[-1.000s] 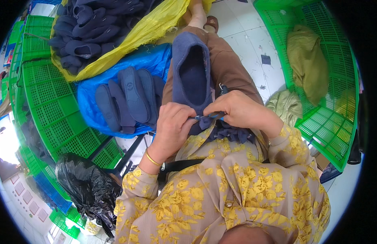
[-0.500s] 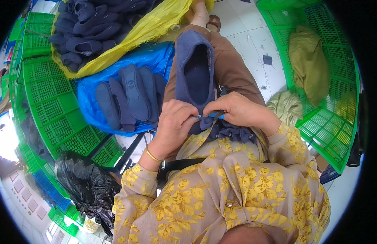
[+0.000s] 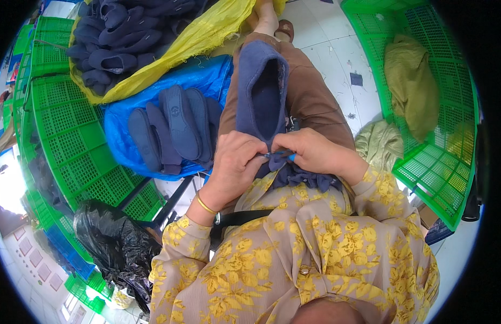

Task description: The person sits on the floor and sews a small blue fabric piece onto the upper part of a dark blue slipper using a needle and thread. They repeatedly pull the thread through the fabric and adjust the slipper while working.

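A navy felt slipper [image 3: 249, 92] lies on my lap, its toe pointing away from me and its opening facing up. My left hand [image 3: 237, 159] is closed in a pinch at the slipper's heel end. Against the same heel my right hand [image 3: 315, 151] is closed around a small dark tool [image 3: 277, 154] with a bit of blue beside the fingers; it looks like thread snips, mostly hidden. Fingertips of both hands nearly meet there. Crumpled navy scraps [image 3: 307, 177] are bunched on my lap just below the right hand.
Several finished-looking slippers [image 3: 180, 116] rest on a blue plastic bag [image 3: 118, 127] to the left. A yellow sack [image 3: 194, 51] beyond holds a navy pile [image 3: 121, 38]. Green crates [image 3: 72, 124] stand left, another green crate [image 3: 434, 178] right. A black bag [image 3: 112, 243] sits near left.
The slipper has tilted slightly, its opening now turned a little to the right and looking narrower. My hands have shifted only slightly and stay at the heel.
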Available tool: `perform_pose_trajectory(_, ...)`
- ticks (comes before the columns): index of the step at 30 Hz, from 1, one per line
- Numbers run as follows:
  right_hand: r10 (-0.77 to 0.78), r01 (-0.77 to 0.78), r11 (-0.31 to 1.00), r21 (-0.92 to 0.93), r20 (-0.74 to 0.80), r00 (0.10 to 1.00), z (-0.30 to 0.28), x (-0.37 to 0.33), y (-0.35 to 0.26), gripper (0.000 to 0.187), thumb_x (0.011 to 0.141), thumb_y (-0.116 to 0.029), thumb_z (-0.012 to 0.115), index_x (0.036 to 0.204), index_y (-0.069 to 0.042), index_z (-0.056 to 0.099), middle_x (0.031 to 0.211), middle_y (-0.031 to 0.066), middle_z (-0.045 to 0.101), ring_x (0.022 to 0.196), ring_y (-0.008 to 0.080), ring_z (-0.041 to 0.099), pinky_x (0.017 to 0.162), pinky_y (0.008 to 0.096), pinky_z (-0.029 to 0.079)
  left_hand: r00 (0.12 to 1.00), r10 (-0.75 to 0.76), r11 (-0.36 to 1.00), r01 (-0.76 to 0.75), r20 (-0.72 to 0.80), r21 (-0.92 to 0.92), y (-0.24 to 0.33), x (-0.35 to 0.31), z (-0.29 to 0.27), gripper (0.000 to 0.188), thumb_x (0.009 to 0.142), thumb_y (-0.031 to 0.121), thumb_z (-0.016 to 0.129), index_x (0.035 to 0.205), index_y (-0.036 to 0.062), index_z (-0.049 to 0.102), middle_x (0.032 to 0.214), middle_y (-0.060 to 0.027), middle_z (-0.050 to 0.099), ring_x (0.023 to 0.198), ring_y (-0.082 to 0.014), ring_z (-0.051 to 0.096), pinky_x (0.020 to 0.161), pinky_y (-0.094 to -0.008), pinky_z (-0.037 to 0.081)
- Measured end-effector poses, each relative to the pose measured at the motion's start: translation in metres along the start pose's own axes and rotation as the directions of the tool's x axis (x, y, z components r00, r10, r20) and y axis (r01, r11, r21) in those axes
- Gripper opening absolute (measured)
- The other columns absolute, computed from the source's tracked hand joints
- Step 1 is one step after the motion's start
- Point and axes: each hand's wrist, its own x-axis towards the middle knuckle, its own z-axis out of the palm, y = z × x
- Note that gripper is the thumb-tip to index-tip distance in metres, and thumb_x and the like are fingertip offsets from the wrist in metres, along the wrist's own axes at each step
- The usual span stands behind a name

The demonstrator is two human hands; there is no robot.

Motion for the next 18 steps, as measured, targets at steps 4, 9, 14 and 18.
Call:
perform_pose_trajectory(4, -0.035, 0.034, 0.999, -0.016, -0.017, 0.999, 0.004, -0.001, 0.001, 0.033, 0.075, 0.010, 0.052, 0.104, -0.005, 0.052, 0.085, 0.0182, 0.063, 0.084, 0.0405, 0.063, 0.069, 0.0464, 0.049, 1.000, 0.002, 1.000, -0.003, 0.000, 0.001, 0.000, -0.001, 0.001, 0.021, 0.070, 0.002, 0.072, 0.088, 0.0087, 0.064, 0.090, -0.0031, 0.063, 0.088, -0.0239, 0.056, 0.079, -0.0352, 0.038)
perform_pose_trajectory(9, 0.051, -0.051, 0.997, 0.063, 0.003, 0.999, 0.004, 0.000, -0.008, 0.043, 0.076, 0.010, 0.050, 0.115, -0.008, 0.042, 0.085, 0.0207, 0.062, 0.083, 0.0436, 0.062, 0.068, 0.0494, 0.048, 1.000, 0.011, 1.000, -0.012, 0.009, 0.015, -0.002, -0.002, 0.002, 0.023, 0.070, 0.002, 0.072, 0.090, 0.0084, 0.063, 0.091, -0.0031, 0.063, 0.088, -0.0240, 0.055, 0.079, -0.0355, 0.037)
perform_pose_trajectory(14, 0.012, -0.012, 1.000, -0.011, 0.036, 0.999, 0.000, -0.001, -0.012, 0.043, 0.075, 0.006, 0.054, 0.115, -0.009, 0.046, 0.088, 0.0174, 0.063, 0.079, 0.0417, 0.063, 0.066, 0.0487, 0.049, 0.999, 0.027, 0.999, -0.028, 0.026, 0.027, 0.000, -0.001, 0.000, 0.023, 0.071, 0.002, 0.071, 0.091, 0.0079, 0.063, 0.091, -0.0036, 0.062, 0.089, -0.0246, 0.055, 0.080, -0.0361, 0.037)
perform_pose_trajectory(18, -0.170, 0.108, 0.937, -0.333, -0.163, 0.972, -0.012, -0.001, -0.019, 0.035, 0.072, 0.001, 0.059, 0.106, -0.011, 0.057, 0.091, 0.0103, 0.060, 0.075, 0.0345, 0.062, 0.063, 0.0447, 0.050, 0.998, 0.022, 0.997, -0.026, 0.057, 0.076, 0.000, 0.003, -0.001, 0.022, 0.072, 0.002, 0.071, 0.092, 0.0074, 0.063, 0.091, -0.0044, 0.061, 0.088, -0.0258, 0.055, 0.079, -0.0368, 0.037)
